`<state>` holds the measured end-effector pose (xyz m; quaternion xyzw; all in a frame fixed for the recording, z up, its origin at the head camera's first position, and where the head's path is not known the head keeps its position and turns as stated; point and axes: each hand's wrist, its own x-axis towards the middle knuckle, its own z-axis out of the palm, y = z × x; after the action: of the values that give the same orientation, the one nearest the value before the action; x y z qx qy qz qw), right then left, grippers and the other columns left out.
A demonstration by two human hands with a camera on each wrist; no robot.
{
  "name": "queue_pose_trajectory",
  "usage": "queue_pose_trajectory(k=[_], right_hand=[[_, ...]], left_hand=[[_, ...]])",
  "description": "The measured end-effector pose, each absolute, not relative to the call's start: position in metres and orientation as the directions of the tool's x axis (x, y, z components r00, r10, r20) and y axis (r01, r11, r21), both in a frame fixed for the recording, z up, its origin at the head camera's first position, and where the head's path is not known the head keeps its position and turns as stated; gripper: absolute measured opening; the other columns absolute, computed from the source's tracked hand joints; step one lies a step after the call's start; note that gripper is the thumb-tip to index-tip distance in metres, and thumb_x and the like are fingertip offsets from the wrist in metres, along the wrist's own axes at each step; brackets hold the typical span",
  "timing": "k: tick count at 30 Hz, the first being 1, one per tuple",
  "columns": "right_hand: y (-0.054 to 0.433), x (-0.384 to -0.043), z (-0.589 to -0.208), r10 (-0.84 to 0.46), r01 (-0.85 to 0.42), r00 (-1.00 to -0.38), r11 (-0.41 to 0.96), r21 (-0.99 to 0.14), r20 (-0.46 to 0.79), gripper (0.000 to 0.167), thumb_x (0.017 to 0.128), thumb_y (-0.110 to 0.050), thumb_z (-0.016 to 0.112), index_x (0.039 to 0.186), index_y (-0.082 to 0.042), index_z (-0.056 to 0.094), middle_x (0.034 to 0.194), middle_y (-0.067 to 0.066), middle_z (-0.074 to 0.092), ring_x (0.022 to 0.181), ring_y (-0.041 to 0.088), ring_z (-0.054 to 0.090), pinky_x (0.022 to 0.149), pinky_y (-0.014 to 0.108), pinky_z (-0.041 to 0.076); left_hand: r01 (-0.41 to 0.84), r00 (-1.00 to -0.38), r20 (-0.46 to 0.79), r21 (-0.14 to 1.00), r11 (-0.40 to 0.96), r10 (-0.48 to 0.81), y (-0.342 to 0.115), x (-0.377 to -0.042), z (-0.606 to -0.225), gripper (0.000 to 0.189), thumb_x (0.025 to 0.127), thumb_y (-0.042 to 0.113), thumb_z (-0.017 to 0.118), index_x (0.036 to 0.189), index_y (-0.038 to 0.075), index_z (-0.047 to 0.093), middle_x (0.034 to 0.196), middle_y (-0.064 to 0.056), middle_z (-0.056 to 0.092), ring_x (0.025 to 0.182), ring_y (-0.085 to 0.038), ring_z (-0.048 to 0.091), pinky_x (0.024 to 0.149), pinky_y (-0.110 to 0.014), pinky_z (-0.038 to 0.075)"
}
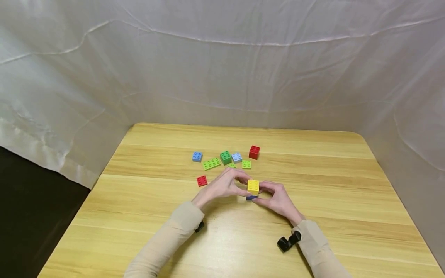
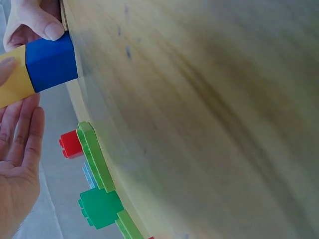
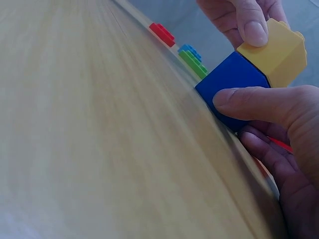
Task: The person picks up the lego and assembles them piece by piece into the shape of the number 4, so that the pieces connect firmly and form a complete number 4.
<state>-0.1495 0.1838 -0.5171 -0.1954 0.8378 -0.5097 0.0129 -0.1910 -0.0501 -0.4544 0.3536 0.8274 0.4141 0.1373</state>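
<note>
A yellow building brick (image 1: 253,186) sits on top of a dark blue brick (image 2: 52,61), the two meeting face to face. My left hand (image 1: 227,183) pinches the yellow brick between thumb and fingers. Lower down, the blue brick is held by my right hand (image 1: 278,197), whose thumb (image 3: 234,102) lies across its side. The blue brick stands at the tabletop in both wrist views. From the head view most of it is hidden under the yellow one and behind the fingers.
Beyond the hands lie a green brick (image 1: 225,157), light green flat bricks (image 1: 211,164), a pale blue brick (image 1: 236,157) and a red brick (image 1: 254,153). A blue brick (image 1: 197,156) and a flat red one (image 1: 202,181) lie to the left. Pale cloth (image 1: 243,77) hangs behind the table.
</note>
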Motion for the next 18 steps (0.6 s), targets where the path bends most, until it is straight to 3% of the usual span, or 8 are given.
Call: queue_pose_trajectory(k=[18], right_hand=[[0.1854, -0.1523, -0.5146, -0.366, -0.290, -0.919, 0.385, -0.876, 0.144, 0.038, 0.079, -0.010, 0.086, 0.114, -0.007, 0.072, 0.110, 0.009, 0.074, 0.095, 0.004, 0.066, 0.091, 0.023, 0.059]], left_hand=[[0.510, -0.693, 0.075, 0.755, 0.414, 0.717, -0.0487, -0.1920, -0.4539, 0.042, 0.084, 0.024, 0.083, 0.122, 0.008, 0.072, 0.118, -0.006, 0.074, 0.106, -0.017, 0.069, 0.096, -0.031, 0.059]])
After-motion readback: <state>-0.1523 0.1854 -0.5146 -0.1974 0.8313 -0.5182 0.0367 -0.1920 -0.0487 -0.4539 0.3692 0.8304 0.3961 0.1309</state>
